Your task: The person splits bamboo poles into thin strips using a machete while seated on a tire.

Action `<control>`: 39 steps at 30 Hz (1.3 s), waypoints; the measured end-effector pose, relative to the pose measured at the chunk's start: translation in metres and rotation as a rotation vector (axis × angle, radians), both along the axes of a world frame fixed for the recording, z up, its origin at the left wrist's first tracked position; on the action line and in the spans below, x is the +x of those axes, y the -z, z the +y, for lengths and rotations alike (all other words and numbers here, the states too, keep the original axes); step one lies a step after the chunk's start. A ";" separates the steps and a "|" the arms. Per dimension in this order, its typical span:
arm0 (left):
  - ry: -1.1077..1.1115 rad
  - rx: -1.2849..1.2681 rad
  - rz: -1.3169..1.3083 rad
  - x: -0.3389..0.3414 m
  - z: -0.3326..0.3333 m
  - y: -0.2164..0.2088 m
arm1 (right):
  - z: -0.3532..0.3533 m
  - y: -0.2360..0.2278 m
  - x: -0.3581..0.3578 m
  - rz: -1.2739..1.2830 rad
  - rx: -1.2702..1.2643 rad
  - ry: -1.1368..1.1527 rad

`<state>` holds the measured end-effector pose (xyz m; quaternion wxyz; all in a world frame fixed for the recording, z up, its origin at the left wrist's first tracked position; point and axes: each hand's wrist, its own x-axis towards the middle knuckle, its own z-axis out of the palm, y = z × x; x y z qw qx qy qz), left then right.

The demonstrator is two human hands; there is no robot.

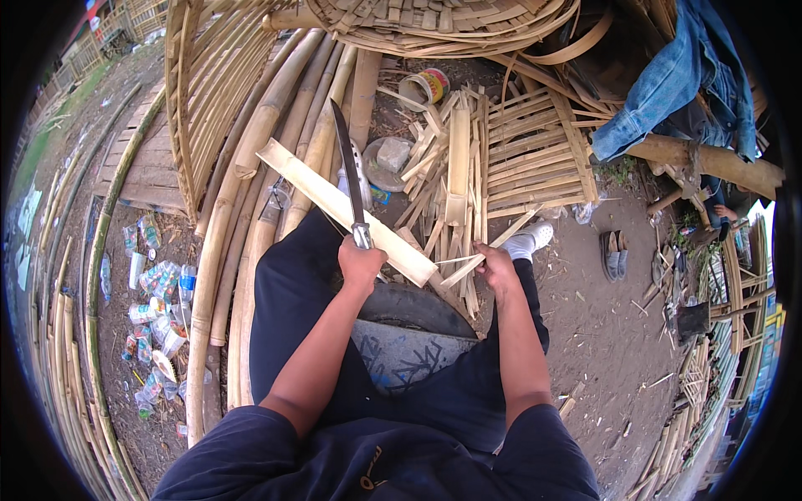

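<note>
My left hand (361,263) is closed round the handle of a machete (346,163), its long dark blade pointing up and away from me. Beneath the blade, a wide split bamboo piece (388,242) lies slantwise across my left thigh and the space between my legs. My right hand (498,269) pinches a thin bamboo strip (516,230) that slants up to the right. A second narrow sliver sticks out leftward from those fingers toward the end of the wide piece. Beyond both hands, several split bamboo pieces (458,159) are heaped on the ground.
Long bamboo poles (225,217) run along my left, with plastic litter (163,309) past them. Ahead are a woven basket (434,25), a stone block (393,154) and a slatted bamboo panel (535,150). A denim jacket (677,79) hangs at the right, above a pair of shoes (614,255).
</note>
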<state>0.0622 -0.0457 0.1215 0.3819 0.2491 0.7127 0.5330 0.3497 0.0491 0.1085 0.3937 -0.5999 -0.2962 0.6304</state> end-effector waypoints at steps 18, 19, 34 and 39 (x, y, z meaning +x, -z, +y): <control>-0.051 0.212 0.222 0.028 -0.005 -0.021 | 0.020 0.014 0.005 -0.057 0.069 0.209; -0.051 0.244 0.234 0.024 -0.007 -0.020 | 0.019 0.010 -0.001 -0.105 0.079 0.187; 0.000 -0.049 -0.048 0.009 -0.005 0.003 | -0.015 -0.056 -0.007 -0.212 0.133 0.066; 0.025 -0.047 0.037 0.015 -0.007 -0.009 | -0.011 -0.057 -0.001 -0.254 0.163 0.147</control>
